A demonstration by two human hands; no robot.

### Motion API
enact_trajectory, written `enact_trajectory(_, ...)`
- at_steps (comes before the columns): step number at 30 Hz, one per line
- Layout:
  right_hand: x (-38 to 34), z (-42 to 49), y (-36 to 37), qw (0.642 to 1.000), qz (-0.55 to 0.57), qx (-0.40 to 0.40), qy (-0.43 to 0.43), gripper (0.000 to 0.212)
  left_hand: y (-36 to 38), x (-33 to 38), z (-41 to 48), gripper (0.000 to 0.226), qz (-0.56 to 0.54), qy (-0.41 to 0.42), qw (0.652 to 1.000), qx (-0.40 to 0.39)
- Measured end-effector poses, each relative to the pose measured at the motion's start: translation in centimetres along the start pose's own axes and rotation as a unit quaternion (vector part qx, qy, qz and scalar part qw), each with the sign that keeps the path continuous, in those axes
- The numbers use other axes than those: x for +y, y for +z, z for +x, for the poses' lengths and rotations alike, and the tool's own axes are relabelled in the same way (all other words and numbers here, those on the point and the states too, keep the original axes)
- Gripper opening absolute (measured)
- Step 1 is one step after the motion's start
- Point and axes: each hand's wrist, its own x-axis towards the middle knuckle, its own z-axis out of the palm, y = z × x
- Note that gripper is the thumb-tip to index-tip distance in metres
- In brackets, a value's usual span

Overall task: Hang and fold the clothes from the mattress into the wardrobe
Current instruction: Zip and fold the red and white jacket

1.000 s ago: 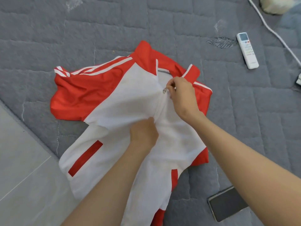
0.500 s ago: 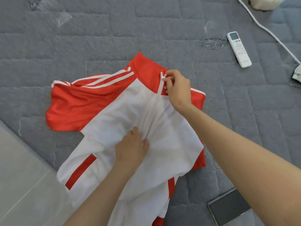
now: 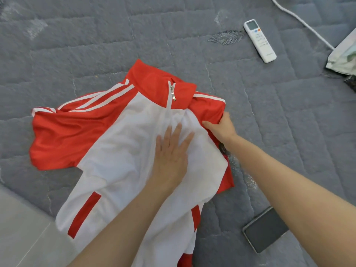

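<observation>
Fingers (image 3: 178, 132) of the left hand (image 3: 169, 157) press flat below the collar (image 3: 154, 81); zip closed.
Right hand (image 3: 221, 129) has left the zip pull (image 3: 172, 93) and grips the jacket (image 3: 119, 147) right of the collar, on the mattress (image 3: 96, 45); folding can start.

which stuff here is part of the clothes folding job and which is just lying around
Job:
red and white jacket, zipped
mattress under it
left hand, pressing flat on the jacket
right hand, gripping its shoulder edge

Lying about:
remote control
phone
white cable
bag at the right edge
</observation>
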Motion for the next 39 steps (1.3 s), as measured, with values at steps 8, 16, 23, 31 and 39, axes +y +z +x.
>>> enact_trajectory(8,0.6,-4.4,-2.5,0.989,0.024,0.132,-0.064,0.027,-0.5,1.1,-1.2,0.064,0.048,-0.017,0.997,-0.061)
enact_trajectory(16,1.0,-10.1,-7.0,0.893,0.438,-0.094,0.04,0.028,-3.5,4.1,-1.8,0.061,0.01,-0.045,0.996,-0.077)
enact_trajectory(23,7.3,-12.8,-3.3,0.979,0.187,-0.006,0.082,0.042,-2.4,4.7,-3.8,0.076,-0.035,0.078,0.991,-0.105)
enact_trajectory(31,11.0,-11.8,0.2,0.979,0.14,0.065,0.132,0.032,1.0,2.1,-5.2,0.092,0.064,0.102,0.972,-0.203)
enact_trajectory(39,10.7,-15.3,-0.8,0.965,0.164,0.191,0.071,0.014,0.6,2.8,-6.2,0.078,-0.012,0.073,0.979,-0.187)
